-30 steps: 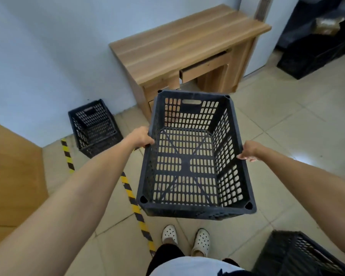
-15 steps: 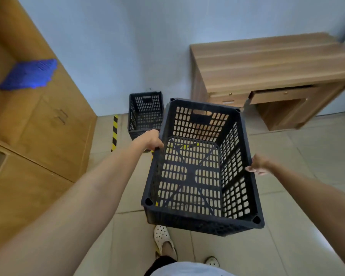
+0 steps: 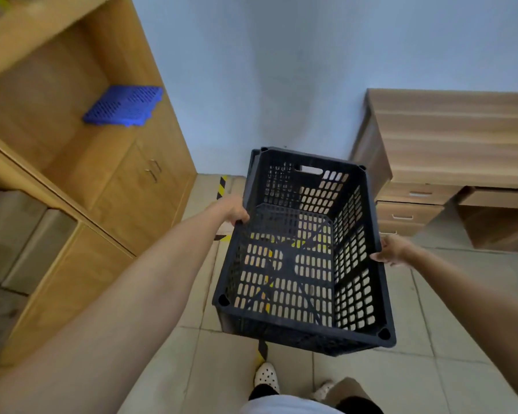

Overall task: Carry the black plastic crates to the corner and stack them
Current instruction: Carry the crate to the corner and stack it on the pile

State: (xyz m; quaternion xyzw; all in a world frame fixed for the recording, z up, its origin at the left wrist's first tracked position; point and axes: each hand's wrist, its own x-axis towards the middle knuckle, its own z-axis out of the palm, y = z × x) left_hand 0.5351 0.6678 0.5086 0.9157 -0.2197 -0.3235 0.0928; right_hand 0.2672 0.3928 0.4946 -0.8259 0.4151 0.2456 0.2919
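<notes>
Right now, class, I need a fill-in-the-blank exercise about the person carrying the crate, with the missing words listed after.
1. The left hand and right hand hold a ____ plastic crate.
2. The carried crate contains ____.
3. On the cabinet shelf lies a ____ perforated plastic panel.
4. The striped floor tape is yellow and ____.

Missing words: black; nothing; blue; black

both of your arms extend forward and down, bare to the hands. your left hand (image 3: 233,211) grips the crate (image 3: 299,258) at its left rim, fingers curled over the edge. your right hand (image 3: 391,251) holds the right rim, thumb on the outer wall. your two feet show below.
</notes>
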